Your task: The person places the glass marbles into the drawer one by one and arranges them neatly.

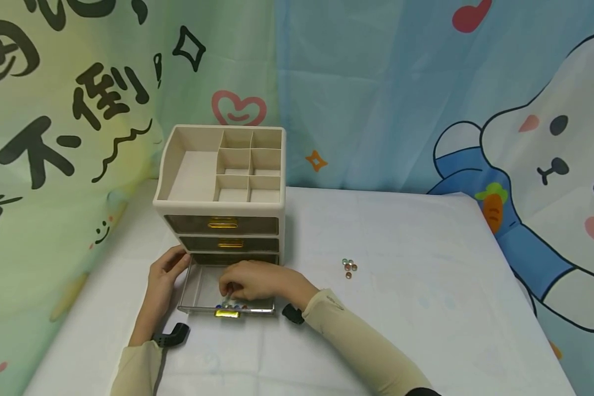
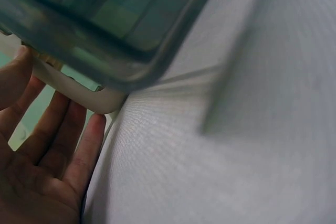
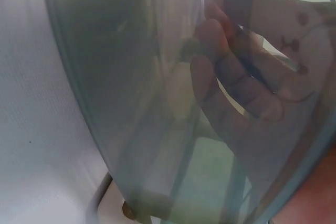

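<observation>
A small cream desk organizer (image 1: pixel 221 165) stands on the table, its lowest clear drawer (image 1: pixel 198 283) pulled out. Along the drawer's front lie several small glass beads (image 1: pixel 226 306) in clear, blue and reddish colours. My right hand (image 1: pixel 257 280) is inside the drawer with bent fingers, its fingertips down at the beads; whether a bead is between them is hidden. Through the drawer's clear wall, the right wrist view shows that hand's curled fingers (image 3: pixel 210 77). My left hand (image 1: pixel 165 280) touches the organizer's lower left edge, thumb and fairly straight fingers (image 2: pixel 86 156) against the cream frame.
Several loose glass beads (image 1: pixel 348 267) sit on the white tabletop (image 1: pixel 406 308) right of the organizer. Two shut drawers with gold handles (image 1: pixel 223 223) are above the pulled-out one. Open compartments (image 1: pixel 249 176) form its top. A printed cloth (image 1: pixel 356 99) hangs behind.
</observation>
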The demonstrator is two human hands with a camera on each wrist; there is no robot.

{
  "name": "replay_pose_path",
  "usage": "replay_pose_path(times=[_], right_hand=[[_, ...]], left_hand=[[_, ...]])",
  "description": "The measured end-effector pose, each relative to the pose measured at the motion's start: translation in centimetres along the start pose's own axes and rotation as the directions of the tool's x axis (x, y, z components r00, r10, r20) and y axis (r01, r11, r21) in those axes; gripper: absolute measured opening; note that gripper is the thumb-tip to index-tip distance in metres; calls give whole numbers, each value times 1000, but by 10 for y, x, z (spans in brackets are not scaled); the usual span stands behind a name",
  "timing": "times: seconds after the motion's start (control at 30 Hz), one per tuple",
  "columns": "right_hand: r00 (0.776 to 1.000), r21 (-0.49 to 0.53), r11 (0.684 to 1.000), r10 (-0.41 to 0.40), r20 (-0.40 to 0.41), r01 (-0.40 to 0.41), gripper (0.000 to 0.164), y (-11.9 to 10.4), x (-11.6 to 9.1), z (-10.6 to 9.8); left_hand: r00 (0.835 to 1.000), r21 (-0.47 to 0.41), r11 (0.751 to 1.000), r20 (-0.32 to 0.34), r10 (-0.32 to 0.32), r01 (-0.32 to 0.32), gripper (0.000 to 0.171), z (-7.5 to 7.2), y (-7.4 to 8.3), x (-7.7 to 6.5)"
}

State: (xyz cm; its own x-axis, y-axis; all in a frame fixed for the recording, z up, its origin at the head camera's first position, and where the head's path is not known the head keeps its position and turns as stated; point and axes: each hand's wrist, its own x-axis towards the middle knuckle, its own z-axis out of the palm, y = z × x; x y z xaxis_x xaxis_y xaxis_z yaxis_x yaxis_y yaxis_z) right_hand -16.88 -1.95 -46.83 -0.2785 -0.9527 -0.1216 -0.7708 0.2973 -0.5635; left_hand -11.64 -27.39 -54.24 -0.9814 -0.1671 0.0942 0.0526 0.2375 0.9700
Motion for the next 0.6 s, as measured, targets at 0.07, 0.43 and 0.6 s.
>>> replay_pose_path(times=[0.07,0.43,0.6], right_hand=[[1000,6,1000,-1,-6,1,10,-1,-2,-1],[998,59,998,18,-57,-15,18,-6,-18,-9],[995,111,994,8,-95,2,17,-7,-26,-13]], left_hand=[[1000,2,1000,-1,-1,1,32,0,0,0],[1000,-3,1000,-10,-8,8,32,2,5,-1],[1000,4,1000,-7,-9,9,32,2,5,-1]])
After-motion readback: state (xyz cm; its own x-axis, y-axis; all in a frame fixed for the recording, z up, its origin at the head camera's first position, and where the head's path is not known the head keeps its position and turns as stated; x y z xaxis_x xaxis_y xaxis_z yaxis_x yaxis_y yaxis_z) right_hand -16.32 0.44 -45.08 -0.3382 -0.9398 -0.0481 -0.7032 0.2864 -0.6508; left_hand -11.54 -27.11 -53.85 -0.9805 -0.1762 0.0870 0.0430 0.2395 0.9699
